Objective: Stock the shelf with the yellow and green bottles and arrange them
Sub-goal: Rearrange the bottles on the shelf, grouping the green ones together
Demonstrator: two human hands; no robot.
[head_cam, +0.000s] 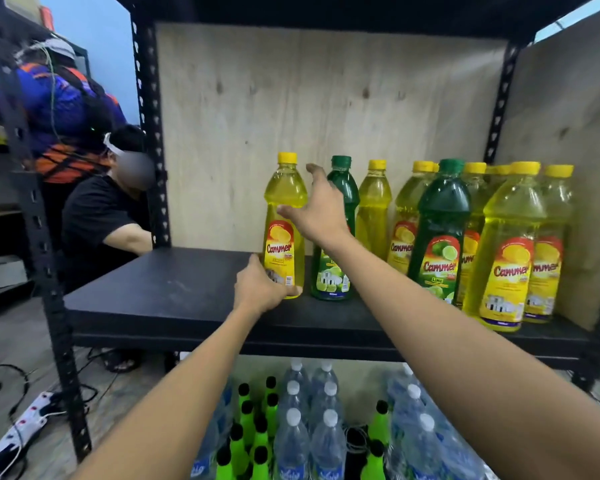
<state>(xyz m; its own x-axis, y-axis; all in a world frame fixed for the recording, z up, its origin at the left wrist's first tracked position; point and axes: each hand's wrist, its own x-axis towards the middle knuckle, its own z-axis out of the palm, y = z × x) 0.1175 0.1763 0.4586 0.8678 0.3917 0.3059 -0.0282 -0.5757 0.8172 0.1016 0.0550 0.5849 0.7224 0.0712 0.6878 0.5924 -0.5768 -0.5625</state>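
A yellow bottle (285, 202) stands upright on the black shelf (174, 289), leftmost of the row. My left hand (260, 289) wraps its base. My right hand (317, 209) hovers with fingers spread at the bottle's shoulder, between it and a green bottle (340, 188) just to the right, partly hiding that one. Further right stand more yellow bottles (510, 251) and a second green bottle (442, 220), packed close toward the shelf's right end.
The plywood back panel (291, 98) and side panel close the shelf. Black slotted uprights (149, 133) frame it. Below are clear water bottles (293, 441) and bright green bottles (238, 445). Two persons work at left; a power strip (21, 431) lies on the floor.
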